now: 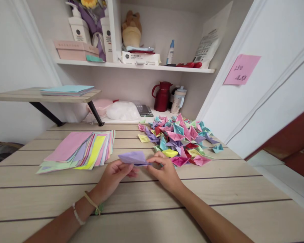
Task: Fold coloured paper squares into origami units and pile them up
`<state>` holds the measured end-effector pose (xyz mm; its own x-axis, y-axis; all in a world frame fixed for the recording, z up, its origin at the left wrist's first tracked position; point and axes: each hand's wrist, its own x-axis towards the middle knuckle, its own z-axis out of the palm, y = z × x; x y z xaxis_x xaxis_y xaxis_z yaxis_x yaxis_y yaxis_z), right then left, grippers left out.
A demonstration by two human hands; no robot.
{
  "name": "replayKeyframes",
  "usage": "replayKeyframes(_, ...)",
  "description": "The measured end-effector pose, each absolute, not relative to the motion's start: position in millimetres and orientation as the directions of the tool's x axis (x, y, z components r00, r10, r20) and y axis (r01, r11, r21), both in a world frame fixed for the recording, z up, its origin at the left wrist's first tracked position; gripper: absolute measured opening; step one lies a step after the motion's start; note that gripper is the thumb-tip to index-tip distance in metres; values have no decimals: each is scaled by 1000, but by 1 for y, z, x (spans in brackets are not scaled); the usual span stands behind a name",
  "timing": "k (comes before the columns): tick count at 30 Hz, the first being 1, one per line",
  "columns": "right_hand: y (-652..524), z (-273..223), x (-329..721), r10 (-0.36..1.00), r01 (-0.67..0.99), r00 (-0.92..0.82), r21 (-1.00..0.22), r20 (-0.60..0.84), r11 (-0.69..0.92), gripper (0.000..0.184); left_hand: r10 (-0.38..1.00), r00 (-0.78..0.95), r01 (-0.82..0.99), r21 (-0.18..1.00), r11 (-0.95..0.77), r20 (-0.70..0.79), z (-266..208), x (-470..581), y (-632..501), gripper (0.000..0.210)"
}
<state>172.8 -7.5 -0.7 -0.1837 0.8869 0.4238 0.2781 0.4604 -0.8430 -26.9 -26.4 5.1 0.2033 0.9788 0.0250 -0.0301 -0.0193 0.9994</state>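
A partly folded purple paper (133,158) is held just above the table between both hands. My left hand (119,170) pinches its left and lower side, thumb in front. My right hand (164,168) grips its right tip between thumb and fingers. Just beyond my right hand lies a heap of folded paper boats (177,135) in pink, purple, blue, green, yellow and red. Left of my left hand, a fanned stack of coloured paper sheets (71,148) rests on the table, pink on top with a yellow sheet showing.
The slatted wooden table (142,209) reaches back to a white shelf unit (136,65). A raised wooden stand (22,96) at the left carries more paper (66,89). A red jug (162,96) and a pale cup (177,101) stand behind the heap. A pink note (242,69) hangs on the right.
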Motion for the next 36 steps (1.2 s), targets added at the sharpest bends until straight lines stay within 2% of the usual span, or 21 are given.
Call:
replayKeyframes(2, -9, 3, 175, 901, 279, -231, -862, 367, 423, 22, 984, 168, -27, 998, -52, 56, 8, -28, -26, 24)
replayKeyframes(4, -11, 6, 176, 899, 188, -350, -921, 262, 342, 39, 986, 160, -28, 998, -51, 55, 9, -29, -25, 30)
replayKeyframes(6, -12, 7, 176, 864, 105, -460, -954, 205, 282, 47, 980, 196, -39, 999, -29, 36, 8, -31, -24, 31)
replayKeyframes(10, -13, 6, 174, 821, 77, -524, -947, 228, 312, 27, 944, 328, -59, 998, -15, 34, -3, -32, -20, 39)
replayKeyframes(14, -9, 6, 175, 851, 79, -395, -910, 347, 407, 19, 916, 385, -102, 992, -77, 110, -10, -31, -19, 47)
replayKeyframes(16, -6, 6, 177, 866, 126, -286, -879, 411, 459, 17, 923, 359, -108, 989, -103, 135, -11, -31, -19, 43)
replayKeyframes(18, -4, 5, 178, 876, 176, -196, -863, 441, 474, 18, 948, 293, -55, 992, -112, 123, -9, -31, -20, 30)
replayKeyframes(20, -4, 4, 178, 888, 192, -141, -868, 437, 457, 19, 970, 218, 39, 992, -120, 108, -7, -31, -21, 17)
replayKeyframes(23, -5, 2, 175, 908, 158, -113, -895, 404, 418, 22, 976, 180, 82, 987, -135, 119, -3, -29, -24, 14)
replayKeyframes(27, -9, 3, 173, 920, 121, -152, -917, 361, 380, 22, 962, 252, -42, 994, -97, 105, 0, -23, -30, 33)
replayKeyframes(31, -13, 7, 173, 904, 187, -252, -899, 347, 397, 21, 954, 299, -99, 995, -1, 31, -1, -21, -30, 56)
replayKeyframes(36, -16, 9, 170, 866, 239, -359, -862, 348, 446, 18, 950, 312, -87, 995, 42, -13, 0, -25, -25, 41)
